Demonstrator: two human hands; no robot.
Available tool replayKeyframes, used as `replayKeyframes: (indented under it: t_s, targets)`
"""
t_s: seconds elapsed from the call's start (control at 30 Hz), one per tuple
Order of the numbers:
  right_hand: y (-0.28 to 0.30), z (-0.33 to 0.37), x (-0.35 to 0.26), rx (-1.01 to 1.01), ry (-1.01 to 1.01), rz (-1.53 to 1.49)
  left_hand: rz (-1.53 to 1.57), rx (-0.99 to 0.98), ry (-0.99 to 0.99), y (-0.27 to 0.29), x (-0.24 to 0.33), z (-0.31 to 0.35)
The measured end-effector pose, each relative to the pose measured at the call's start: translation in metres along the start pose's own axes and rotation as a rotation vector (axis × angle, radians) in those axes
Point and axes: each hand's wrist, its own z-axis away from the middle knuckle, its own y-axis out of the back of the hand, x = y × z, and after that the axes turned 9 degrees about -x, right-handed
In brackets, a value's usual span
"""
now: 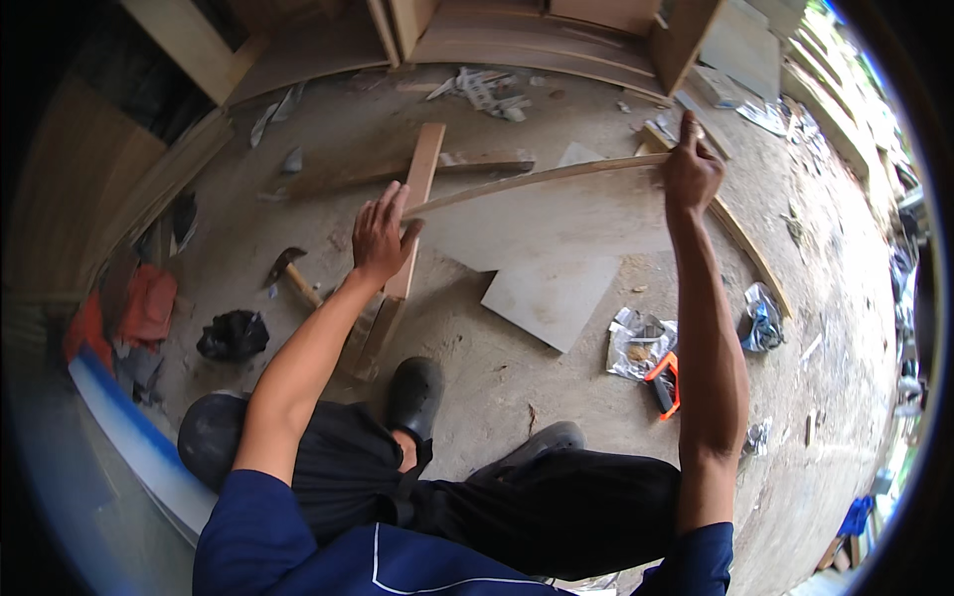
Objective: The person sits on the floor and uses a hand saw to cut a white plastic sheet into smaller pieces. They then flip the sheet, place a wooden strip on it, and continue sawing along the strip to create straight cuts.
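A thin board [556, 223] with a pale face stands on edge in front of me, its narrow wooden edge upward. My right hand [693, 171] grips its right end, thumb pointing up. At the left end, my left hand [381, 236] has its fingers stretched out and appears to touch the board's corner. Beneath that hand runs a light wooden batten [425, 164]. Left of it on the floor lies a hammer [295, 278], partly hidden by my forearm. A loose grey sheet [556, 301] rests flat, nearer to me than the board.
Wooden cabinet frames [537, 45] stand at the back. An orange-and-black handled tool [664, 385] and clear plastic wrapping [636, 338] lie by my right forearm. A black plastic bag [232, 336] and orange cloth [149, 306] are at left. A long strip [752, 253] lies at right.
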Motion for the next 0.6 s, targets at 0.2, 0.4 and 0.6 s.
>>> replayKeyframes:
  t_s: [0.2, 0.4, 0.6]
  targets:
    - [-0.037, -0.004, 0.004, 0.032, -0.113, 0.022, 0.733, -0.053, 0.7, -0.014, -0.033, 0.031]
    - [-0.085, -0.021, 0.025, -0.136, -0.391, -0.02, 0.959, 0.128, 0.714, 0.026, -0.042, 0.001]
    - [-0.154, 0.026, 0.061, -0.615, -0.655, -0.294, 0.682, 0.179, 1.005, 0.06, -0.097, 0.035]
